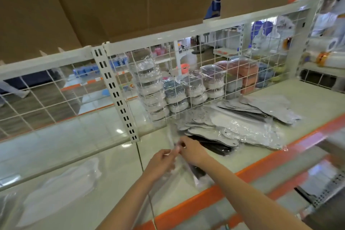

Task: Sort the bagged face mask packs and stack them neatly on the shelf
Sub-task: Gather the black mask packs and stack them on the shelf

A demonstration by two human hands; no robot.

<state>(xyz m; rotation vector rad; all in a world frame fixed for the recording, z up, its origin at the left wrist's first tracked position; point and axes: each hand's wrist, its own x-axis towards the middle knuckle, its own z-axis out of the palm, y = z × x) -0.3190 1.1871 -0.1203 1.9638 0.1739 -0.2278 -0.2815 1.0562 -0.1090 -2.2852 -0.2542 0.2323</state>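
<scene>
My left hand and my right hand meet over the cream shelf, both pinching the top of a clear plastic bag with dark masks inside. Just right of them lies a loose pile of bagged grey and black mask packs. A further heap of grey packs lies toward the back right. A bagged white mask pack lies flat at the shelf's front left.
A white wire grid backs the shelf, with wrapped mask stacks behind it. A slotted white upright stands centre. Brown cardboard boxes sit overhead. The orange shelf edge runs along the front right.
</scene>
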